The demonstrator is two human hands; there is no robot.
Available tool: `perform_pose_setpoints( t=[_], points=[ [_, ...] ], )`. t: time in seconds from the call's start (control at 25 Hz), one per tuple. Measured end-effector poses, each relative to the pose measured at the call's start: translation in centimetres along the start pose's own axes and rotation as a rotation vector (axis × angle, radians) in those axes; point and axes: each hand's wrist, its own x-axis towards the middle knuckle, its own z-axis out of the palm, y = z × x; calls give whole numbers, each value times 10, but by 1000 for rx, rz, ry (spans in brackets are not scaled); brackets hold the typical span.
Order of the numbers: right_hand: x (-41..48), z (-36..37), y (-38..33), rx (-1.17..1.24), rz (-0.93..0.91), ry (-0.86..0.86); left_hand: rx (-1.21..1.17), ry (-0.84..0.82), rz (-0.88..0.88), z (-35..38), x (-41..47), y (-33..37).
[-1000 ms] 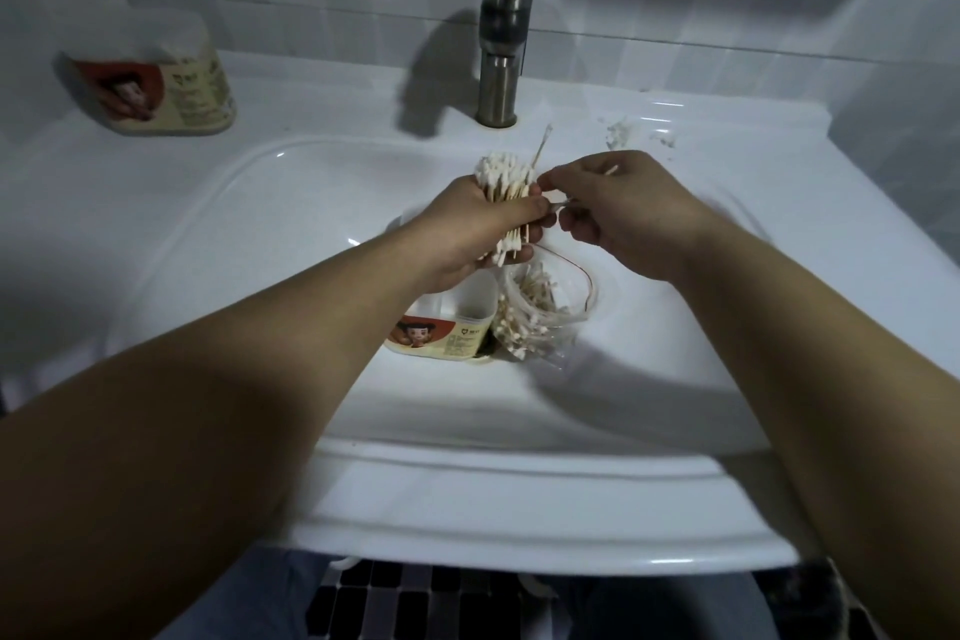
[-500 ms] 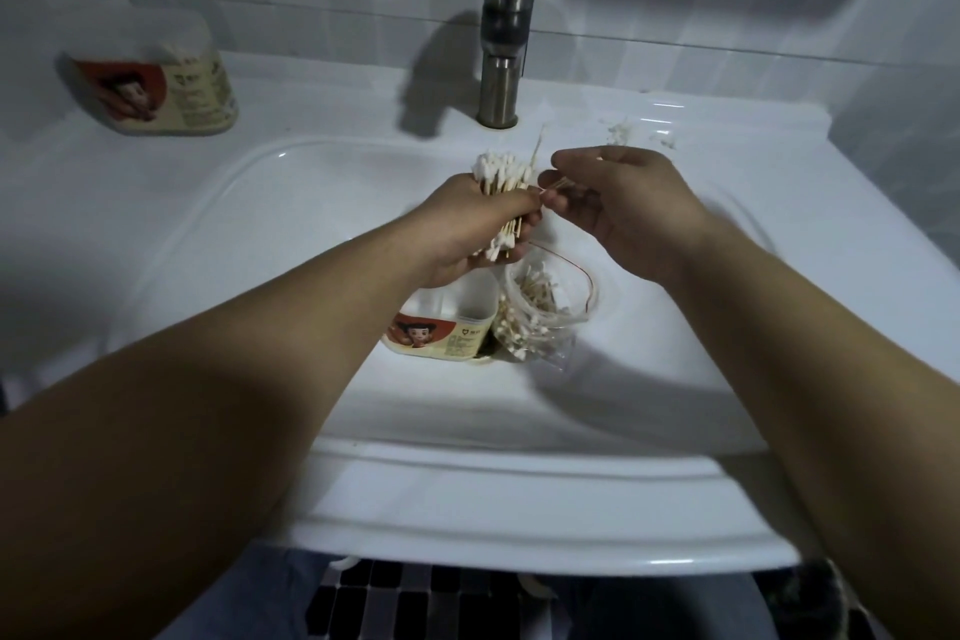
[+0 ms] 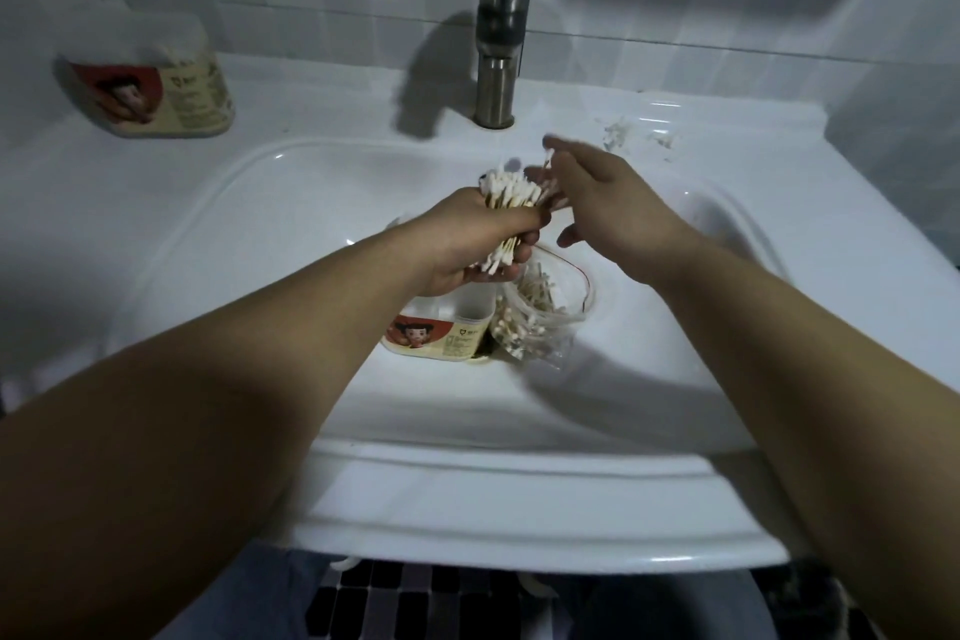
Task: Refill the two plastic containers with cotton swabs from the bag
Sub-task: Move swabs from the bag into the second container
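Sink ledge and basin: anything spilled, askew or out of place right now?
Yes. White scraps lie scattered on the sink ledge right of the faucet, like spilled cotton bits. The bag and one container sit down in its basin, an odd, possibly wet place.

head cam | single view | faces forward-down | close above sink (image 3: 291, 234) | wide angle

**A:** Arms, what's noted?

**B:** Left forearm (image 3: 234, 405) and right forearm (image 3: 779, 353) are bare along all the length that shows. Left hand (image 3: 467, 244) and right hand (image 3: 613, 208) are bare too. The right fingertips are too blurred for detail.

**A:** Clothing?

**B:** Bluish-grey fabric (image 3: 291, 587) shows below the near edge of the sink (image 3: 519, 509). What garment it is cannot be told.
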Motion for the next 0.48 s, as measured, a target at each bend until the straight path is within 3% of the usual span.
perform_pose_setpoints(
  t=[0.12, 0.28, 0.48],
  points=[
    [-1, -4, 0, -59, -106, -54, -17, -19, 10, -1, 0, -1],
    [-4, 0, 2, -93, -58, -239, 16, -30, 12, -2, -1, 0],
    [-4, -1, 0, -106, -97, -93, 71, -57, 31, 2, -4, 6]
  ],
)
